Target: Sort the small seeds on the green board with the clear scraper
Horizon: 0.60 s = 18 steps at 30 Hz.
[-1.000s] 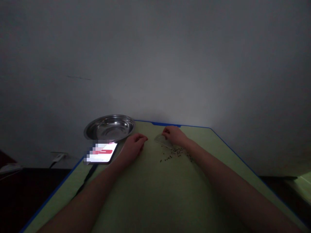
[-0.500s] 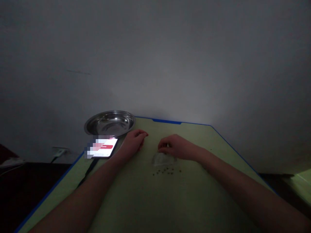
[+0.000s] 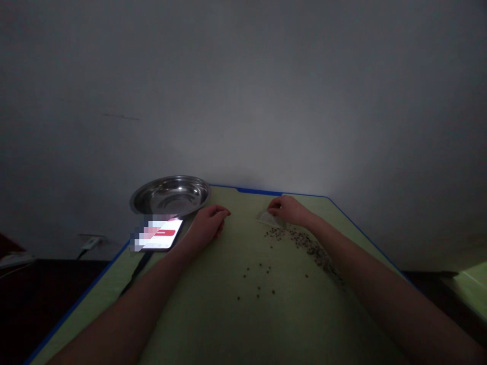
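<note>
My right hand point(image 3: 287, 209) pinches a small translucent container point(image 3: 269, 218), a whitish bag or cup, low over the far part of the table. Its exact kind is hard to make out in the dim light. Many small dark seeds or beans point(image 3: 314, 248) lie in a trail from the container back along my right forearm. Several more loose ones lie scattered nearer the middle. My left hand point(image 3: 209, 222) rests on the table beside the metal bowl point(image 3: 171, 202), its fingers curled together; what is in them, if anything, is hidden.
A phone point(image 3: 162, 234) with a lit screen lies left of my left hand, in front of the bowl. A dark strap or cable point(image 3: 137, 274) runs under my left forearm. The pale green table point(image 3: 213, 314) has a blue edge and meets a grey wall point(image 3: 243, 101).
My right hand has moved away and to the right with the container. A dark trail of seeds now shows where only a few lay before. My left hand has hardly moved.
</note>
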Each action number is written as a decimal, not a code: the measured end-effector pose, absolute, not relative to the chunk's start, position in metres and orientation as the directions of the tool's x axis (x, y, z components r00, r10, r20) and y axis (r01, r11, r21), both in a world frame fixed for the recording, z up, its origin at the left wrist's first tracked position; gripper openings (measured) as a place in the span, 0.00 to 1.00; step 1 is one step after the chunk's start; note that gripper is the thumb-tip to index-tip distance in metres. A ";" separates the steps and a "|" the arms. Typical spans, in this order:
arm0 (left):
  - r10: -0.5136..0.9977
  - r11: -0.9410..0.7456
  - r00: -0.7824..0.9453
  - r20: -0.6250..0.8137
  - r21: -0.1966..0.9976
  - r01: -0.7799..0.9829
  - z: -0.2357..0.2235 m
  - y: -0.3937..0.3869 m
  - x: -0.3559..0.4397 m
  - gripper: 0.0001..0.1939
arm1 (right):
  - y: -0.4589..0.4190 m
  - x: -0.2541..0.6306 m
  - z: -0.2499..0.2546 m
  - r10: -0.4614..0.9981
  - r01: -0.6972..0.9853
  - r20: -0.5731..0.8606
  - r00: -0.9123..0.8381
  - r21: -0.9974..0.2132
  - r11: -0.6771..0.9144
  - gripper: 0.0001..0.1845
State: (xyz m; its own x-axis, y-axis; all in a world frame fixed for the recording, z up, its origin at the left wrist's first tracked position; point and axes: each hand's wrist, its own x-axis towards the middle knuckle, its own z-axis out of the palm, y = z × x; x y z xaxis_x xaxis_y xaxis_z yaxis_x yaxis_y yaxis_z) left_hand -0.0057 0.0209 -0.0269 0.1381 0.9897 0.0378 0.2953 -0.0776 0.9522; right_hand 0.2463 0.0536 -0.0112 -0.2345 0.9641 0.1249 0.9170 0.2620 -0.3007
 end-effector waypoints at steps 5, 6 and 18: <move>0.989 -0.097 0.140 0.056 0.948 0.303 -0.027 0.022 -0.005 0.12 | 0.048 0.216 -0.010 0.930 0.864 0.097 -0.354 -0.347 0.365 0.08; 0.988 -0.097 0.141 0.055 0.947 0.307 -0.027 0.021 -0.005 0.12 | 0.045 0.210 -0.009 0.920 0.851 0.089 -0.382 -0.354 0.387 0.08; 0.985 -0.112 0.164 0.059 0.936 0.333 -0.025 0.021 -0.004 0.10 | -0.033 0.189 0.011 0.774 0.670 0.021 -0.633 -0.486 0.561 0.08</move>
State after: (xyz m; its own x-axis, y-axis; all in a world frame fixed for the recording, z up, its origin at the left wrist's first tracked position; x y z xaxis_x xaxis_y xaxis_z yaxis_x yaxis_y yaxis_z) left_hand -0.0044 0.0207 -0.0254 0.1639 0.9847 0.0594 0.3335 -0.1119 0.9361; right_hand 0.1887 -0.0331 0.0108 -0.6331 0.7738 0.0209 0.6700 0.5613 -0.4858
